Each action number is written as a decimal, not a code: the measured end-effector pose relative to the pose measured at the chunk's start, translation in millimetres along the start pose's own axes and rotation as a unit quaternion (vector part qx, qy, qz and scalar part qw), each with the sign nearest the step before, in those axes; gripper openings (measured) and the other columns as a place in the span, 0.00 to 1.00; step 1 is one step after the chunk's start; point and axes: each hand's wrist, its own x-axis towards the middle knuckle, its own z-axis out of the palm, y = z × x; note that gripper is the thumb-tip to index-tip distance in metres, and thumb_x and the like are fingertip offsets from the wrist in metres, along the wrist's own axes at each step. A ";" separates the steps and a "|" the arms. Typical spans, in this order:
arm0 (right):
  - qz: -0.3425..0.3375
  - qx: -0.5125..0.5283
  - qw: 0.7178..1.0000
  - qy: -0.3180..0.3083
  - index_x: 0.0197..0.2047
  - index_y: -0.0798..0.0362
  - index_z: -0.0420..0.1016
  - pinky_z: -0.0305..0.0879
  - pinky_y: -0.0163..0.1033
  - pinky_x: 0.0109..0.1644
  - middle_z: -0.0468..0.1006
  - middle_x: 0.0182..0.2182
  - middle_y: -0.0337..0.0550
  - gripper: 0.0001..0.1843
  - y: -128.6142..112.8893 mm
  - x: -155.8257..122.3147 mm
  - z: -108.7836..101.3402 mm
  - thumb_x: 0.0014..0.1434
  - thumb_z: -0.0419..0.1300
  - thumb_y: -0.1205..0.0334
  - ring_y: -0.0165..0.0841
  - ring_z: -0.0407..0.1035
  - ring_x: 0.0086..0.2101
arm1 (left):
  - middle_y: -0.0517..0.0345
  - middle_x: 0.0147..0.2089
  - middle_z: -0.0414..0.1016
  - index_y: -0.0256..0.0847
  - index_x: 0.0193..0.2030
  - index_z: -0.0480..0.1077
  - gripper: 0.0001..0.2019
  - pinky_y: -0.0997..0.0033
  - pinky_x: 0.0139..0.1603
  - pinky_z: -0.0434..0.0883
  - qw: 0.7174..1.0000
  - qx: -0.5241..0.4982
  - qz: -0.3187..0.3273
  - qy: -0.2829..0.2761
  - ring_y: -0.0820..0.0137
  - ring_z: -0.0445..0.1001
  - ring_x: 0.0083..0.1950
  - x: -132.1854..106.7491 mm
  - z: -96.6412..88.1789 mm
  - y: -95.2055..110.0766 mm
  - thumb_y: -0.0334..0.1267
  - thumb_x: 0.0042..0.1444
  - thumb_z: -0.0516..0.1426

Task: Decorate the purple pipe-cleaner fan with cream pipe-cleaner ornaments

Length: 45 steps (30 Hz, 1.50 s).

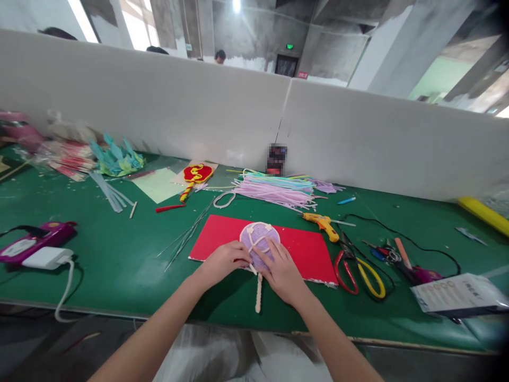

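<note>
A round purple fan [260, 232] made of pipe cleaners, with a white rim and white strips across it, lies on a red board [312, 254]. Its cream handle [259, 297] points toward me past the board's near edge. At the fan's lower left, my left hand [226, 261] pinches the end of a white pipe cleaner [253, 269]. My right hand [281, 268] rests on the fan's right side, fingers stretched out over its face. Those fingers cover part of the purple surface.
Right of the board lie a yellow glue gun [324, 225] and scissors [360, 265]. Behind it is a pile of pipe cleaners [274, 191]; a red and yellow fan [196, 174] lies back left. Thin wires [189, 239] and a purple power strip [51, 233] are at left.
</note>
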 end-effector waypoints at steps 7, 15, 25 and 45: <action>-0.002 0.004 1.000 -0.003 0.62 0.42 0.50 0.50 0.51 0.58 0.51 0.62 0.45 0.26 0.0 0.3 -1.5 0.61 0.46 0.53 0.41 0.46 0.60 | 0.60 0.33 0.72 0.41 0.28 0.69 0.01 0.73 0.41 0.66 0.994 0.002 -0.079 0.070 0.70 0.69 0.39 1.5 10.8 3.2 0.33 0.49 0.57; 0.001 0.022 1.000 0.006 0.61 0.42 0.52 0.50 0.50 0.59 0.51 0.62 0.42 0.24 2.4 0.2 -1.5 0.62 0.43 0.53 0.38 0.46 0.60 | 0.59 0.30 0.69 0.39 0.26 0.68 0.02 0.72 0.36 0.66 0.988 -0.005 -0.129 0.089 0.70 0.68 0.35 4.5 18.4 6.2 0.32 0.47 0.57; 0.007 0.015 0.999 0.034 0.61 0.42 0.52 0.51 0.50 0.59 0.52 0.62 0.42 0.23 0.7 0.8 1.7 0.62 0.44 0.56 0.39 0.47 0.60 | 0.58 0.35 0.68 0.40 0.30 0.67 0.02 0.68 0.41 0.66 0.978 0.081 -0.109 0.160 0.69 0.67 0.39 -6.6 36.9 21.0 0.34 0.52 0.56; 0.014 0.040 0.999 0.018 0.60 0.44 0.55 0.50 0.50 0.59 0.54 0.61 0.45 0.23 0.8 0.6 0.2 0.63 0.42 0.52 0.38 0.46 0.60 | 0.57 0.34 0.65 0.40 0.29 0.63 0.04 0.68 0.38 0.64 0.953 0.145 -0.168 0.208 0.67 0.63 0.37 -3.9 52.5 30.9 0.34 0.53 0.55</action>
